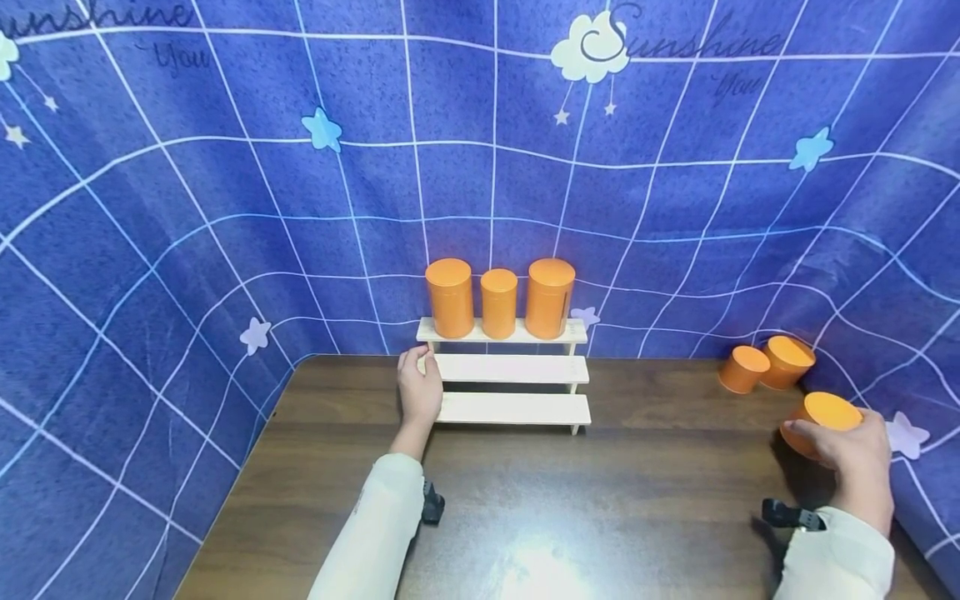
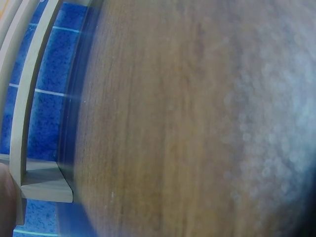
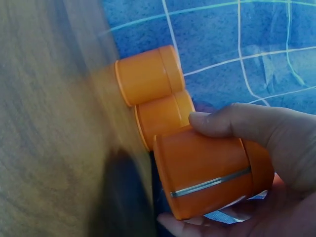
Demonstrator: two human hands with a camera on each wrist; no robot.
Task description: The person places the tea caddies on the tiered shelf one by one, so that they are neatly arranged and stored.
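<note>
On the right, the right hand (image 1: 861,457) grasps an orange canister (image 1: 832,408) between thumb and fingers, nearer than two other canisters (image 1: 744,371); only the right wrist view shows its silvery stripe (image 3: 212,181). The left hand (image 1: 420,392) pinches the wooden stand (image 1: 517,409) at its left end.
</note>
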